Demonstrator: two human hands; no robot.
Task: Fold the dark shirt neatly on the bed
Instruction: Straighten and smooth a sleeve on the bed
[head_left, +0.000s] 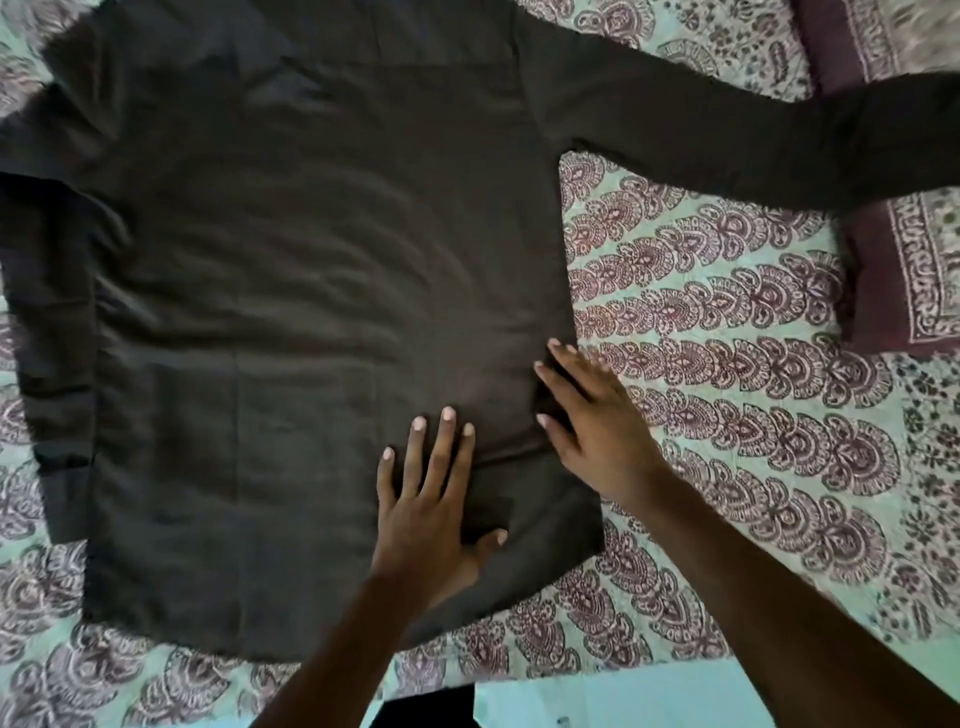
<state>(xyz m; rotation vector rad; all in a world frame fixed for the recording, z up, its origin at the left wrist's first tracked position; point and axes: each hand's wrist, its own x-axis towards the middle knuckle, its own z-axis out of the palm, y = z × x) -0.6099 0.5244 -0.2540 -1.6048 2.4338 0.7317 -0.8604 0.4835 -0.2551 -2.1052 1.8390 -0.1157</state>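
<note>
The dark long-sleeved shirt lies spread flat on the bed, hem towards me. Its right sleeve stretches out to the upper right over a pillow; its left sleeve lies folded down along the shirt's left side. My left hand presses flat on the cloth near the lower right of the hem, fingers straight and spread. My right hand lies flat on the shirt's right side edge, fingers straight, partly on the cloth and partly over the bedsheet.
The bedsheet is pale green with maroon paisley rows. A maroon patterned pillow sits at the right edge, under the outstretched sleeve. The bed's near edge runs along the bottom, with pale floor below.
</note>
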